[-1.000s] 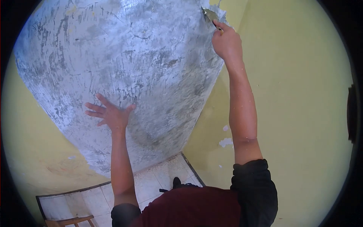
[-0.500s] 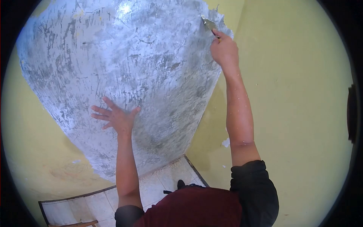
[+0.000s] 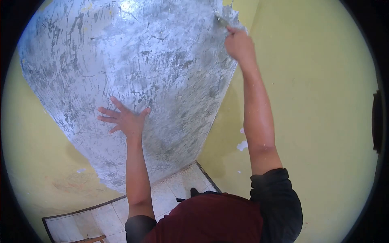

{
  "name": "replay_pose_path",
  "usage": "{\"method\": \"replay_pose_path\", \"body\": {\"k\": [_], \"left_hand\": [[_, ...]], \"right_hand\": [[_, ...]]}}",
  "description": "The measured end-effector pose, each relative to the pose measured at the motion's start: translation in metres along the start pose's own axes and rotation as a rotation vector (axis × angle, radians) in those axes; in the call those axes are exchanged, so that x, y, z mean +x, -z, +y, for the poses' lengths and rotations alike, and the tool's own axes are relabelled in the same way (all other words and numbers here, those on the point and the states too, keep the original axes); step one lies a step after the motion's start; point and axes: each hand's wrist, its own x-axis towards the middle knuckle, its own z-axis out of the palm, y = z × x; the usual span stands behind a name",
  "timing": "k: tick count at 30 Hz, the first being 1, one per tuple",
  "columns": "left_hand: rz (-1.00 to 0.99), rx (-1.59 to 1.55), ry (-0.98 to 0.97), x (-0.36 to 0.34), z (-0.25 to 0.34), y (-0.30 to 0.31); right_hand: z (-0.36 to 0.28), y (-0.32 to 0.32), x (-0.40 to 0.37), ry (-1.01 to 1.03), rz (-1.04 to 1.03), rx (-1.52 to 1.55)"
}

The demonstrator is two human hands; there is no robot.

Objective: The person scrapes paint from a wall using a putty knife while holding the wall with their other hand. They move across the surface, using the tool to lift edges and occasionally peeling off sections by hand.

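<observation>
A broad grey-white patch of bared wall (image 3: 170,77) fills the middle of the view, ringed by yellow-green paint. High at its right edge, my right hand (image 3: 240,43) is closed round the handle of a putty knife (image 3: 221,21). The knife's blade meets the wall near a ragged paint edge; most of the handle is hidden in my fist. Lower on the patch, my left hand (image 3: 129,121) rests with fingers spread wide on the scraped surface, holding nothing.
The yellow-green side wall (image 3: 316,101) rises close on the right, with a small chipped spot (image 3: 242,146) near the corner. Below lies a white tiled floor (image 3: 97,220) with crumbs along the wall's foot. A wooden edge (image 3: 95,239) shows at the bottom left.
The putty knife has turned, its blade now seen more edge-on, and my right hand has shifted slightly. My left hand stays spread on the wall while the view has tipped a little.
</observation>
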Motion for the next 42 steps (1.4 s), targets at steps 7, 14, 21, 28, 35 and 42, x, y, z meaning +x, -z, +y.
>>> {"method": "replay_pose_path", "body": {"k": [7, 14, 21, 28, 35, 42], "left_hand": [[-0.048, 0.073, 0.026, -0.001, 0.003, 0.003], [-0.070, 0.059, 0.062, 0.001, 0.004, 0.007], [-0.098, 0.073, 0.096, 0.000, 0.014, 0.016], [-0.025, 0.052, 0.063, -0.001, 0.012, 0.011], [-0.048, 0.056, 0.064, -0.004, 0.011, 0.009], [-0.008, 0.275, -0.266, -0.064, -0.072, -0.031]], "right_hand": [[-0.008, 0.004, 0.003, -0.037, 0.082, 0.084], [-0.006, 0.009, 0.012, -0.023, 0.041, 0.065], [-0.001, 0.007, 0.009, 0.026, 0.054, 0.031], [0.003, 0.000, 0.004, 0.053, 0.048, 0.032], [0.021, -0.007, 0.004, 0.071, 0.014, 0.106], [0.187, -0.172, -0.222, 0.267, -0.284, 0.117]]}}
